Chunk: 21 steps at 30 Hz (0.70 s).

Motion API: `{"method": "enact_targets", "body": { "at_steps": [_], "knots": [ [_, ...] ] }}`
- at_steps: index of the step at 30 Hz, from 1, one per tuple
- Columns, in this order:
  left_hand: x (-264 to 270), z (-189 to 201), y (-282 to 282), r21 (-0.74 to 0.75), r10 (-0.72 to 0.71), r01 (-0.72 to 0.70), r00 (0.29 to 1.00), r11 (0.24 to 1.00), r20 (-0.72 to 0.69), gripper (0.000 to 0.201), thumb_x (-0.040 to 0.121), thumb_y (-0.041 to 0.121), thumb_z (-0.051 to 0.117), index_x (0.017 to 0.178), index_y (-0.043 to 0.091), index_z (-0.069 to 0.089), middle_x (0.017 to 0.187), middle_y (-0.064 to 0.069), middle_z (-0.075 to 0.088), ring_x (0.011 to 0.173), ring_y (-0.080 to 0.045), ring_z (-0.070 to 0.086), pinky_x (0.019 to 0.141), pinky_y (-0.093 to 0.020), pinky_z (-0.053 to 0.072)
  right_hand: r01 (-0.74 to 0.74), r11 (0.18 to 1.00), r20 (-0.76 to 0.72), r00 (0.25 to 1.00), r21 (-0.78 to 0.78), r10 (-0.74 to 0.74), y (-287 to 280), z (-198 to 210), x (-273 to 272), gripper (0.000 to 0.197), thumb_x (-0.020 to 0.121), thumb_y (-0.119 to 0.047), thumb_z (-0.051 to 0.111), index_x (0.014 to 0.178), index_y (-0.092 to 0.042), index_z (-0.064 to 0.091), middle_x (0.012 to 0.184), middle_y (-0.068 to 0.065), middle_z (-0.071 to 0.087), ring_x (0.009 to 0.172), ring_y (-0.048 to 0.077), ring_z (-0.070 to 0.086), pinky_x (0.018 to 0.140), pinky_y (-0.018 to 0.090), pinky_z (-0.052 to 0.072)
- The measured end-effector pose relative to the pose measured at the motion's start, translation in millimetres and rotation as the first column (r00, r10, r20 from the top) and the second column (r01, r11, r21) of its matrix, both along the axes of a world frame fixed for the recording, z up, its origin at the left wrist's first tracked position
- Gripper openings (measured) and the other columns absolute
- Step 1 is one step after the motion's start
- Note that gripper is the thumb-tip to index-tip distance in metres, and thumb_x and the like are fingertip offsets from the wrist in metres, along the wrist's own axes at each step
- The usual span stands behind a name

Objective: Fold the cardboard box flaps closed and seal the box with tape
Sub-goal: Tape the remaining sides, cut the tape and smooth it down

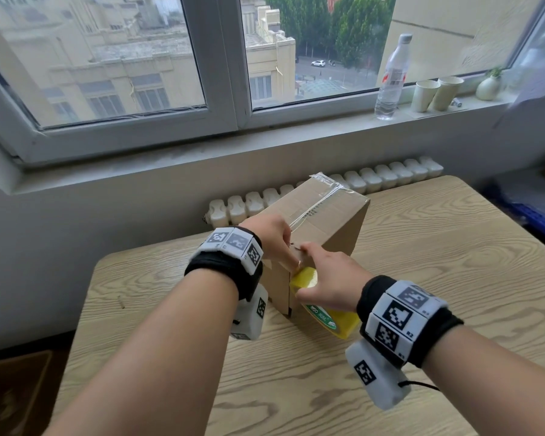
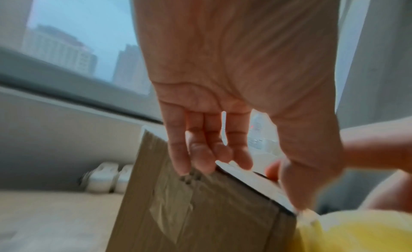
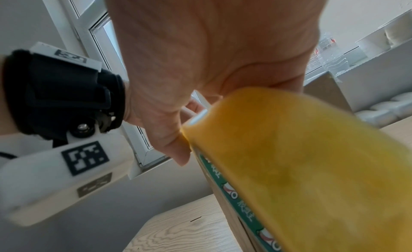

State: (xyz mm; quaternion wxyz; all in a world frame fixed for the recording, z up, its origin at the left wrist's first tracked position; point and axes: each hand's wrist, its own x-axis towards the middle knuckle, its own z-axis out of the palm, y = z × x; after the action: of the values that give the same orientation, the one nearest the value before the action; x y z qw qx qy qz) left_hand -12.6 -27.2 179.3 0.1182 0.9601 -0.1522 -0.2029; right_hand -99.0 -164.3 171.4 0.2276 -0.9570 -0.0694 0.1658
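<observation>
The cardboard box point(image 1: 321, 221) stands on the wooden table point(image 1: 422, 278), clear tape already along its top seam. At the box's near top corner, the left hand point(image 1: 269, 229) rests with straight fingers point(image 2: 196, 157) on the top edge. The right hand point(image 1: 331, 278) grips the yellow tape roll point(image 1: 328, 313) against the box's near end; the left wrist view is blurred, so the thumb probably presses the tape end there.

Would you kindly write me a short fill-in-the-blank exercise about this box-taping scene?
1. The right hand holds a roll of ____ tape.
2. The left hand rests on the ____ box.
3. The box stands on a ____ table.
4. The plastic bottle stands on the ____.

Missing words: yellow; cardboard; wooden; windowsill
</observation>
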Motion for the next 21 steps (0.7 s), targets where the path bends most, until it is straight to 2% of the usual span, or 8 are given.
{"method": "enact_targets", "body": {
  "at_steps": [3, 5, 7, 9, 12, 14, 18, 21],
  "knots": [
    [-2.1, -2.0, 12.3, -0.189, 0.176, -0.176, 0.984, 0.966, -0.020, 0.016, 0.070, 0.027, 0.075, 0.069, 0.013, 0.067, 0.066, -0.002, 0.071, 0.058, -0.013, 0.064, 0.063, -0.028, 0.060, -0.004, 1.000, 0.003, 1.000, 0.005, 0.004, -0.2, -0.8, -0.8, 0.083, 0.076, -0.039, 0.067, 0.146, -0.023, 0.024, 0.122, 0.006, 0.061, 0.103, 0.023, 0.060, 0.087, 0.035, 0.051],
    [-4.5, -2.7, 21.3, -0.224, 0.310, -0.311, 0.950, 0.924, -0.038, 0.021, 0.079, 0.028, 0.071, 0.069, 0.010, 0.069, 0.059, -0.002, 0.068, 0.049, -0.012, 0.061, 0.051, -0.024, 0.055, 0.002, 1.000, 0.002, 1.000, 0.009, -0.002, -0.1, -1.5, -1.0, 0.083, 0.077, -0.039, 0.067, 0.146, -0.023, 0.024, 0.122, 0.006, 0.061, 0.102, 0.023, 0.060, 0.087, 0.035, 0.052],
    [-10.2, -3.6, 25.4, -0.199, 0.362, -0.416, 0.896, 0.888, -0.257, 0.031, 0.085, 0.037, 0.068, 0.077, 0.006, 0.070, 0.056, 0.001, 0.066, 0.043, -0.009, 0.055, 0.039, -0.015, 0.042, 0.006, 1.000, 0.007, 1.000, 0.009, -0.006, 0.2, -2.1, -1.3, 0.084, 0.077, -0.039, 0.067, 0.147, -0.022, 0.023, 0.122, 0.007, 0.061, 0.103, 0.024, 0.060, 0.087, 0.035, 0.052],
    [-16.0, -5.0, 24.4, -0.182, 0.340, -0.467, 0.814, 0.865, -0.472, 0.035, 0.086, 0.043, 0.066, 0.078, 0.009, 0.067, 0.057, 0.002, 0.068, 0.039, -0.005, 0.051, 0.037, -0.012, 0.037, 0.003, 1.000, 0.008, 1.000, 0.005, -0.003, 1.3, -1.9, -1.9, 0.084, 0.077, -0.038, 0.066, 0.147, -0.021, 0.023, 0.122, 0.008, 0.061, 0.104, 0.025, 0.060, 0.087, 0.035, 0.051],
    [-17.0, -9.1, 21.2, -0.250, 0.378, -0.599, 0.722, 0.760, -0.580, 0.025, 0.085, 0.037, 0.069, 0.080, 0.013, 0.065, 0.063, 0.003, 0.070, 0.039, -0.001, 0.049, 0.042, -0.012, 0.038, -0.001, 1.000, 0.006, 1.000, 0.002, 0.001, 1.6, -2.0, -2.7, 0.085, 0.077, -0.039, 0.067, 0.148, -0.020, 0.022, 0.123, 0.009, 0.061, 0.107, 0.026, 0.059, 0.089, 0.035, 0.050],
    [-18.6, -9.0, 18.6, -0.257, 0.396, -0.670, 0.657, 0.696, -0.641, 0.022, 0.087, 0.031, 0.069, 0.078, 0.012, 0.064, 0.059, 0.002, 0.068, 0.036, 0.000, 0.048, 0.041, -0.010, 0.039, -0.009, 1.000, 0.003, 1.000, 0.002, 0.009, 0.8, -2.6, -2.0, 0.086, 0.078, -0.038, 0.067, 0.148, -0.019, 0.021, 0.123, 0.010, 0.061, 0.108, 0.026, 0.059, 0.090, 0.035, 0.050],
    [-19.9, -2.5, 15.9, -0.237, 0.372, -0.676, 0.625, 0.698, -0.687, 0.024, 0.093, 0.027, 0.061, 0.077, 0.009, 0.059, 0.050, 0.002, 0.064, 0.030, 0.000, 0.045, 0.036, -0.008, 0.036, -0.022, 1.000, 0.006, 1.000, 0.003, 0.022, 1.2, -0.9, -1.3, 0.087, 0.078, -0.037, 0.067, 0.149, -0.019, 0.020, 0.122, 0.010, 0.062, 0.106, 0.025, 0.060, 0.088, 0.035, 0.051],
    [-10.9, -4.2, 21.4, -0.243, 0.476, -0.705, 0.653, 0.667, -0.589, 0.030, 0.095, 0.033, 0.058, 0.081, 0.006, 0.060, 0.050, 0.001, 0.063, 0.026, -0.001, 0.042, 0.030, -0.010, 0.031, -0.026, 1.000, 0.004, 1.000, 0.000, 0.026, 0.6, -1.1, -1.5, 0.087, 0.078, -0.038, 0.066, 0.149, -0.020, 0.020, 0.119, 0.009, 0.063, 0.098, 0.023, 0.059, 0.085, 0.032, 0.050]
  ]
}}
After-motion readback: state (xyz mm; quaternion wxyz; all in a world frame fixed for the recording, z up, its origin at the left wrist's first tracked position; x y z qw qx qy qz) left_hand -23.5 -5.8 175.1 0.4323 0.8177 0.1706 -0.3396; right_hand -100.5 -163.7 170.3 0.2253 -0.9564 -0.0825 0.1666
